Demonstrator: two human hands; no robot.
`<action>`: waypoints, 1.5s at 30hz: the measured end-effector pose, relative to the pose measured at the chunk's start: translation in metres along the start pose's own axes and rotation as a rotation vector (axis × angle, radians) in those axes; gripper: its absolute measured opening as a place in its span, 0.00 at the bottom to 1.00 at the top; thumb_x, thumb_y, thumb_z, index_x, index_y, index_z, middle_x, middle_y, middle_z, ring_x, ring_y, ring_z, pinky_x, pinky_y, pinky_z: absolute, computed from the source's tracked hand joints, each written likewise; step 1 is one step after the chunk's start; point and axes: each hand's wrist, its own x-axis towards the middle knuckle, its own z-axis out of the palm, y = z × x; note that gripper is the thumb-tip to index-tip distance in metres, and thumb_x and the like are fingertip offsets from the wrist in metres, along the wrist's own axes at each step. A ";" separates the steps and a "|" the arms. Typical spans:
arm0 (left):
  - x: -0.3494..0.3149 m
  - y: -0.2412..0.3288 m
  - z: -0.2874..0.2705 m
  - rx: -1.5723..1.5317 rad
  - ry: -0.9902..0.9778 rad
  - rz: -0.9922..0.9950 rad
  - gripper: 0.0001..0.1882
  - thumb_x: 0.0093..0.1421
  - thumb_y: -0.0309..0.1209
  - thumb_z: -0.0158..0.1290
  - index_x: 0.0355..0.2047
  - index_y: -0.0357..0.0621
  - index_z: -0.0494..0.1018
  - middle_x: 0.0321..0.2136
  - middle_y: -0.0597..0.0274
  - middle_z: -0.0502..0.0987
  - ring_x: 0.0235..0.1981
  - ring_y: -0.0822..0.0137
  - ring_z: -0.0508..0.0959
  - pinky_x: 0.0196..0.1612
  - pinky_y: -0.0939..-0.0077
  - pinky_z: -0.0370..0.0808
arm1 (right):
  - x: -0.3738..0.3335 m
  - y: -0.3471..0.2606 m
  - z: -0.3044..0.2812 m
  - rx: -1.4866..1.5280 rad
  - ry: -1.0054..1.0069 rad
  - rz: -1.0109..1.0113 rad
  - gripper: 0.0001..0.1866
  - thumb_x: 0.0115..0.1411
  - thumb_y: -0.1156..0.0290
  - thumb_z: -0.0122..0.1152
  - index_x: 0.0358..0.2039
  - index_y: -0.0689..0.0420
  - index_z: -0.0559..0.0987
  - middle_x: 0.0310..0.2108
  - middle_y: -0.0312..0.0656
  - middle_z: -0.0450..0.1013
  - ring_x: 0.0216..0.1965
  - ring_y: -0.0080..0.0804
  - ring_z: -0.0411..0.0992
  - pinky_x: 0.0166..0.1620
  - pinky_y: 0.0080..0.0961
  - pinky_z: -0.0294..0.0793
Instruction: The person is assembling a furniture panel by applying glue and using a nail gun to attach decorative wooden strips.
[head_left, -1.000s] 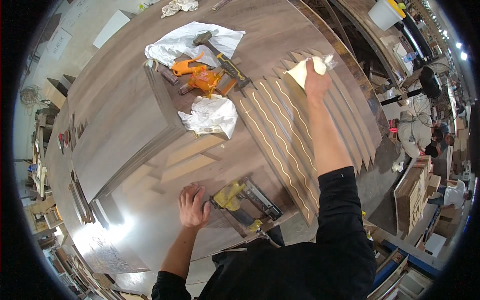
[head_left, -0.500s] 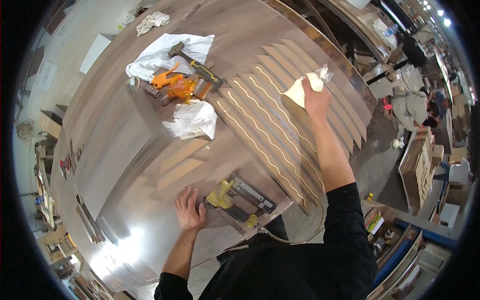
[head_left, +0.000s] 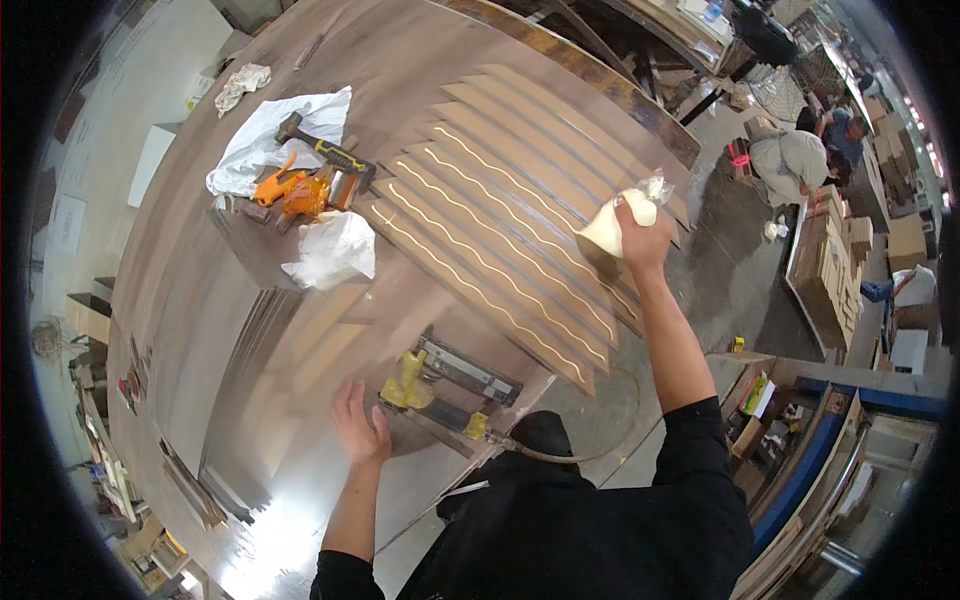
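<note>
My right hand (head_left: 646, 236) is closed around a plastic bag of cream-coloured glue (head_left: 604, 230), its crumpled clear end showing above the fist. The bag hangs over a row of long brown wooden strips (head_left: 520, 95) laid side by side at a slant. Wavy cream glue lines (head_left: 470, 258) run along several of the nearer strips, and the farthest line ends by the bag. My left hand (head_left: 359, 424) rests on the table with fingers spread and holds nothing. Just right of it lies a yellow and black nail gun (head_left: 447, 388), with an air hose (head_left: 545, 455) attached.
On the brown tabletop (head_left: 190, 330) a hammer (head_left: 322, 146) and an orange tool (head_left: 292, 192) lie among white cloths (head_left: 335, 248). Stacked dark strips (head_left: 255, 330) stand at the left. A person (head_left: 790, 160) bends beside stacked boards (head_left: 828, 265) at far right. Shelving (head_left: 790, 480) stands nearby.
My right hand has moved the glue bag toward the strips' near right ends, and the farthest glue line has grown longer. The view has shifted; my left hand stays on the table.
</note>
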 end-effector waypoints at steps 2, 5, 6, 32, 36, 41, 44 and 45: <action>0.000 -0.003 0.003 0.002 -0.005 0.010 0.26 0.59 0.30 0.50 0.59 0.38 0.68 0.61 0.45 0.66 0.61 0.41 0.64 0.64 0.48 0.60 | -0.003 0.020 -0.014 0.079 0.057 -0.010 0.19 0.56 0.60 0.71 0.37 0.66 0.84 0.32 0.45 0.82 0.34 0.31 0.79 0.41 0.31 0.76; -0.004 -0.003 0.003 0.032 -0.026 -0.012 0.27 0.60 0.31 0.49 0.60 0.39 0.67 0.62 0.46 0.65 0.62 0.42 0.64 0.65 0.48 0.58 | -0.009 0.033 -0.038 0.033 0.111 0.021 0.17 0.57 0.62 0.70 0.38 0.63 0.84 0.33 0.42 0.82 0.34 0.29 0.78 0.41 0.29 0.76; -0.004 -0.003 0.003 0.052 -0.044 -0.033 0.28 0.60 0.31 0.49 0.61 0.39 0.66 0.63 0.46 0.65 0.63 0.42 0.64 0.65 0.48 0.58 | -0.015 0.029 -0.047 0.034 0.081 -0.004 0.16 0.57 0.62 0.70 0.38 0.63 0.84 0.32 0.41 0.82 0.34 0.28 0.78 0.41 0.29 0.76; -0.007 0.001 0.002 0.038 0.024 -0.042 0.24 0.67 0.37 0.46 0.61 0.45 0.68 0.62 0.52 0.66 0.63 0.46 0.63 0.66 0.50 0.57 | -0.107 0.072 -0.173 0.916 0.112 0.446 0.29 0.67 0.43 0.52 0.57 0.54 0.72 0.37 0.38 0.77 0.34 0.36 0.78 0.31 0.29 0.79; -0.008 0.000 0.002 0.037 0.034 -0.012 0.25 0.65 0.34 0.50 0.62 0.44 0.67 0.61 0.48 0.66 0.63 0.44 0.64 0.65 0.50 0.60 | -0.168 0.066 -0.161 1.058 -0.246 0.661 0.30 0.65 0.36 0.48 0.55 0.45 0.72 0.38 0.35 0.77 0.34 0.33 0.77 0.23 0.29 0.77; -0.012 -0.004 0.005 0.043 0.045 -0.011 0.24 0.66 0.36 0.49 0.62 0.44 0.67 0.61 0.48 0.66 0.63 0.45 0.64 0.65 0.51 0.61 | -0.201 0.060 -0.117 0.619 0.012 0.454 0.16 0.66 0.65 0.62 0.48 0.63 0.77 0.40 0.38 0.77 0.38 0.28 0.75 0.40 0.29 0.76; -0.011 0.000 0.001 0.062 0.033 -0.039 0.24 0.66 0.36 0.49 0.62 0.45 0.67 0.62 0.50 0.66 0.63 0.46 0.64 0.65 0.52 0.61 | -0.204 0.056 -0.119 0.615 0.044 0.433 0.16 0.65 0.66 0.63 0.47 0.65 0.78 0.39 0.37 0.77 0.37 0.28 0.74 0.41 0.27 0.75; -0.012 0.000 0.004 0.053 0.034 -0.039 0.24 0.66 0.36 0.49 0.62 0.45 0.67 0.62 0.50 0.66 0.63 0.46 0.64 0.65 0.52 0.61 | -0.204 0.060 -0.122 0.610 0.047 0.428 0.16 0.65 0.66 0.62 0.48 0.65 0.77 0.39 0.37 0.77 0.37 0.28 0.75 0.42 0.27 0.75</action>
